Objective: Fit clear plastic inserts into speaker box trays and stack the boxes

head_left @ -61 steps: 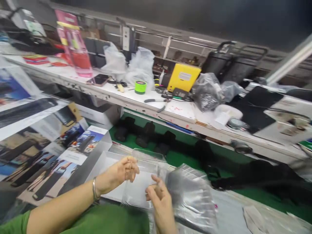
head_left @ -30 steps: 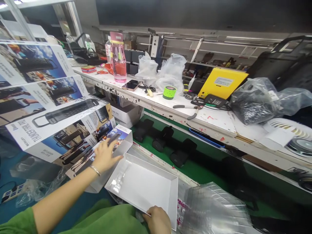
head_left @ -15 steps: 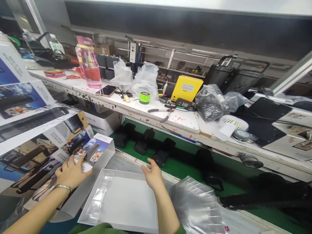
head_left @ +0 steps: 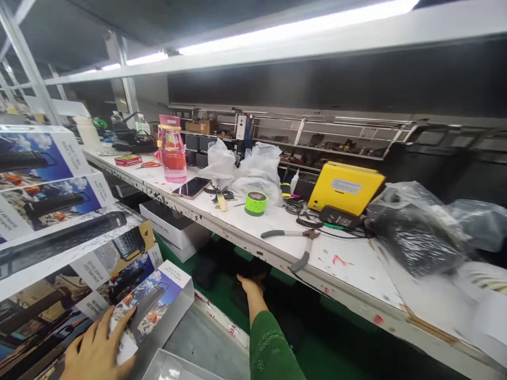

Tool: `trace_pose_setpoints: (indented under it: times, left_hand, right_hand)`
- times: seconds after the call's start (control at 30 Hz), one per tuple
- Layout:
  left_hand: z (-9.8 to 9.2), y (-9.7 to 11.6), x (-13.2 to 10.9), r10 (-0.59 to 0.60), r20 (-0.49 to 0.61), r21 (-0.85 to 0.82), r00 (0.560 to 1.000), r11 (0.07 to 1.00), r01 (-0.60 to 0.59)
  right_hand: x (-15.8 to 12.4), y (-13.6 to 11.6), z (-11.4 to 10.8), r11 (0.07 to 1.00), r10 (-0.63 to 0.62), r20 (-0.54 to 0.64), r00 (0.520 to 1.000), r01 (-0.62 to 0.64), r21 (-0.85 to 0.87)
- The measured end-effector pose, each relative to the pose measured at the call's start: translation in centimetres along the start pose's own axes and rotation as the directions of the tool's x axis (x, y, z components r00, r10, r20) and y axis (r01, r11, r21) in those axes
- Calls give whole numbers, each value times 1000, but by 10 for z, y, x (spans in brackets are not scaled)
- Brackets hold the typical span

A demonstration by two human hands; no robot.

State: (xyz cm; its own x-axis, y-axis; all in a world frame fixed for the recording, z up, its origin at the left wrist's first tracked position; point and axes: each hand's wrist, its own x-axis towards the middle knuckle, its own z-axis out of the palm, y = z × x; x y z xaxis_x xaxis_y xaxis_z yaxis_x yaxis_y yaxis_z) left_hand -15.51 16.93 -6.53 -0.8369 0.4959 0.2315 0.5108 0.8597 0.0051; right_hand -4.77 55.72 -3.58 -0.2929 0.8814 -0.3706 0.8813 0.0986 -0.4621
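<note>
My left hand lies with spread fingers on a printed carton showing a black speaker against mountains. My right hand reaches under the bench's front edge, at a black object in deep shadow on the green surface. Its thumb and fingers are apart; the fingertips are dark, and no grip on the object shows. At the bottom edge, between my arms, a corner of an open white box shows clear plastic inside.
More printed cartons are stacked at left. On the white bench are pliers, green tape, a phone, a pink bottle, a yellow case and a bagged black item. White boxes stand below.
My right hand has moved forward from above the white box to beneath the bench edge. My left hand stays on the carton. The view has shifted up, and the clear plastic trays have left it.
</note>
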Motion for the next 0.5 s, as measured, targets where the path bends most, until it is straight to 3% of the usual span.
trace_pose_setpoints:
  times: [0.1, 0.37, 0.5]
  left_hand:
    - [2, -1, 2, -16, 11, 3, 1000, 1000, 16]
    - [8, -1, 1, -42, -2, -12, 999, 999, 42]
    - [6, -1, 3, -64, 65, -4, 996, 998, 65]
  right_hand:
    - [20, -5, 11, 998, 61, 28, 998, -61, -26]
    - [42, -46, 35, 998, -40, 79, 996, 43, -39]
    - [45, -70, 39, 996, -84, 86, 993, 84, 0]
